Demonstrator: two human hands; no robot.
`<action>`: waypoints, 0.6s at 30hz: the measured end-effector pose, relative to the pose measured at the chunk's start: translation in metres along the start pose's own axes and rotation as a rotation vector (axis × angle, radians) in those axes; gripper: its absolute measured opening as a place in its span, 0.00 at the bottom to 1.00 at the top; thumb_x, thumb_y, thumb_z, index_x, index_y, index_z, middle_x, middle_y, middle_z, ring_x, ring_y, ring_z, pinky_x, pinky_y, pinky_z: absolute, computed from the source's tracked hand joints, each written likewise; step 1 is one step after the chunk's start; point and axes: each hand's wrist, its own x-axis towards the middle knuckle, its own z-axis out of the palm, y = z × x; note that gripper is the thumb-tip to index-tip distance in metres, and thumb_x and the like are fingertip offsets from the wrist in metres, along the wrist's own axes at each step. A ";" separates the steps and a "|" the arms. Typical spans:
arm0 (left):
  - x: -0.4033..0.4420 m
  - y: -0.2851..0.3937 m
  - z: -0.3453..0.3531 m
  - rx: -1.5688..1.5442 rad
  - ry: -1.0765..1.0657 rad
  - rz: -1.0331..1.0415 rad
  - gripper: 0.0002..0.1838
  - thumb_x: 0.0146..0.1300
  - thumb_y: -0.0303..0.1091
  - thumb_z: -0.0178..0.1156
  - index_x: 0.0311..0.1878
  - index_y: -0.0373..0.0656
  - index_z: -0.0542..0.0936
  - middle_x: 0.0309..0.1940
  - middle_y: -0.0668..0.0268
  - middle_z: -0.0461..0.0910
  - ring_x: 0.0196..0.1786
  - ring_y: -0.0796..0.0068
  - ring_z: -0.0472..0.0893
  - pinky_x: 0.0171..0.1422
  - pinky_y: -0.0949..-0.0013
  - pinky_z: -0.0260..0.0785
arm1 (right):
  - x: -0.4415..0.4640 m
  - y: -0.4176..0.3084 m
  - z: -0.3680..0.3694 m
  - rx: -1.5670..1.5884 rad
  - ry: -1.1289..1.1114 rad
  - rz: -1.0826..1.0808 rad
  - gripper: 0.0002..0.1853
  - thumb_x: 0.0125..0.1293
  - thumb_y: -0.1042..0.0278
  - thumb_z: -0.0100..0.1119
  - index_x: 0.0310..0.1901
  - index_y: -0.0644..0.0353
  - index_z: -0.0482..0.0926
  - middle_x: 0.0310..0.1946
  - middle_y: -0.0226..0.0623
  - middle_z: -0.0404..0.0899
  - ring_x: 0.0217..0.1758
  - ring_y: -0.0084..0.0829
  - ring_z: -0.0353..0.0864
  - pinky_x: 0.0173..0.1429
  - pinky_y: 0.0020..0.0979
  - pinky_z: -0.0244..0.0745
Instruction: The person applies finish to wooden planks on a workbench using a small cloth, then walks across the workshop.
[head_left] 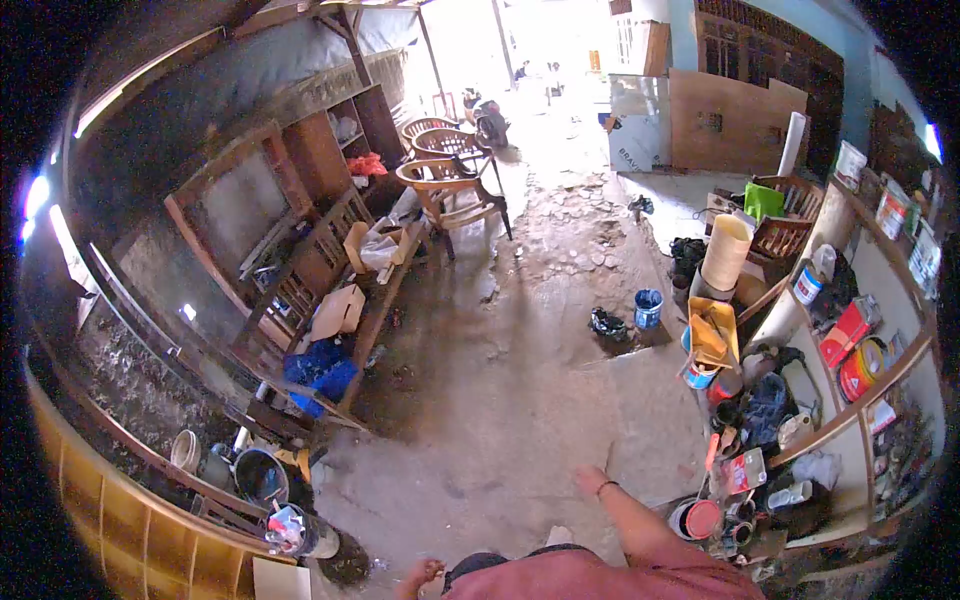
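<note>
My right hand (590,480), with a dark band at the wrist, reaches out low over the concrete floor (500,420). Its fingers look closed. A thin brownish stick-like shape (610,458) rises beside them, and its details are too small to make out. At the bottom of the view, my left hand (430,572) hangs near my body with loosely bent fingers, and nothing shows in it. Right of my right arm, a tin with a red lid (702,518) stands among paint-stained containers.
Along the left is a wooden bench (375,330) with a blue bundle (320,375) and boxes; plastic chairs (445,180) stand beyond it. A blue bucket (648,308) and a black plastic bag (607,323) sit ahead. Shelves (850,435) with cans line the right.
</note>
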 end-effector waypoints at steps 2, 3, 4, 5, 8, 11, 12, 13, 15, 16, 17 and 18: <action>0.029 0.023 -0.004 0.035 -0.004 0.087 0.23 0.57 0.50 0.62 0.47 0.42 0.79 0.35 0.62 0.82 0.39 0.70 0.79 0.42 0.65 0.70 | -0.007 -0.084 -0.043 0.000 0.010 -0.020 0.16 0.62 0.55 0.51 0.34 0.60 0.78 0.33 0.42 0.81 0.37 0.37 0.80 0.41 0.38 0.73; 0.056 0.035 -0.010 0.114 -0.019 0.194 0.23 0.57 0.50 0.62 0.47 0.41 0.79 0.35 0.62 0.82 0.39 0.69 0.80 0.42 0.65 0.70 | -0.009 -0.108 -0.060 0.004 0.024 -0.047 0.18 0.62 0.52 0.51 0.35 0.61 0.78 0.32 0.42 0.81 0.36 0.38 0.80 0.41 0.37 0.72; 0.082 0.047 -0.016 0.192 -0.027 0.304 0.23 0.57 0.50 0.62 0.47 0.41 0.79 0.34 0.61 0.82 0.38 0.68 0.80 0.43 0.64 0.71 | -0.003 -0.112 -0.070 -0.005 0.044 -0.058 0.18 0.62 0.52 0.51 0.35 0.61 0.78 0.32 0.42 0.81 0.36 0.38 0.80 0.41 0.37 0.72; 0.099 0.045 -0.017 0.295 0.041 0.458 0.23 0.57 0.50 0.62 0.47 0.40 0.79 0.34 0.60 0.83 0.39 0.67 0.81 0.44 0.64 0.71 | -0.009 -0.114 -0.063 0.023 0.098 -0.084 0.18 0.62 0.51 0.52 0.35 0.61 0.78 0.32 0.44 0.80 0.36 0.38 0.80 0.41 0.38 0.72; 0.100 0.071 -0.024 0.325 0.120 0.408 0.23 0.57 0.48 0.62 0.48 0.41 0.79 0.36 0.59 0.83 0.40 0.67 0.81 0.46 0.65 0.71 | -0.028 -0.079 -0.033 -0.054 -0.008 -0.058 0.18 0.61 0.51 0.52 0.36 0.60 0.78 0.31 0.45 0.80 0.36 0.37 0.79 0.40 0.38 0.72; 0.122 0.078 -0.035 0.333 -0.026 0.344 0.19 0.57 0.45 0.61 0.47 0.42 0.80 0.38 0.58 0.82 0.42 0.67 0.80 0.48 0.65 0.71 | -0.061 0.013 0.005 -0.322 -0.320 0.006 0.18 0.61 0.52 0.52 0.37 0.61 0.78 0.31 0.43 0.80 0.35 0.36 0.79 0.40 0.37 0.72; 0.157 0.048 -0.037 0.734 0.000 0.788 0.18 0.58 0.45 0.60 0.45 0.41 0.80 0.36 0.58 0.83 0.40 0.67 0.81 0.46 0.65 0.71 | -0.079 0.045 0.008 -0.375 -0.407 0.047 0.18 0.61 0.52 0.52 0.37 0.61 0.78 0.31 0.43 0.80 0.35 0.35 0.79 0.40 0.37 0.72; 0.155 0.062 -0.043 0.968 0.136 1.179 0.18 0.58 0.45 0.60 0.43 0.41 0.81 0.34 0.58 0.83 0.39 0.68 0.81 0.45 0.65 0.71 | -0.093 0.067 0.009 -0.394 -0.461 0.108 0.18 0.61 0.53 0.52 0.37 0.61 0.77 0.31 0.43 0.80 0.35 0.35 0.79 0.40 0.36 0.72; 0.158 0.046 -0.052 0.290 -0.143 0.231 0.14 0.56 0.38 0.58 0.43 0.41 0.81 0.34 0.59 0.82 0.36 0.65 0.81 0.43 0.63 0.72 | -0.133 0.099 -0.008 -0.276 -0.515 0.370 0.17 0.61 0.53 0.53 0.38 0.62 0.77 0.31 0.42 0.80 0.35 0.34 0.78 0.40 0.36 0.72; 0.159 0.062 -0.060 0.260 -0.159 0.098 0.15 0.56 0.38 0.58 0.43 0.41 0.81 0.34 0.59 0.82 0.36 0.65 0.81 0.43 0.63 0.72 | -0.145 0.100 -0.019 -0.202 -0.505 0.499 0.17 0.61 0.54 0.53 0.38 0.62 0.77 0.31 0.41 0.79 0.35 0.33 0.78 0.40 0.35 0.72; 0.166 0.076 -0.068 0.257 -0.176 0.055 0.15 0.56 0.39 0.58 0.44 0.41 0.81 0.34 0.59 0.82 0.36 0.65 0.81 0.43 0.63 0.72 | -0.154 0.098 -0.033 -0.126 -0.471 0.617 0.17 0.61 0.54 0.53 0.38 0.62 0.77 0.31 0.41 0.79 0.35 0.33 0.78 0.40 0.35 0.72; 0.176 0.086 -0.076 0.264 -0.197 0.033 0.15 0.56 0.39 0.58 0.44 0.41 0.80 0.34 0.59 0.82 0.36 0.66 0.81 0.43 0.63 0.72 | -0.158 0.092 -0.048 -0.054 -0.411 0.708 0.17 0.61 0.54 0.53 0.38 0.62 0.77 0.31 0.40 0.79 0.35 0.32 0.78 0.40 0.35 0.72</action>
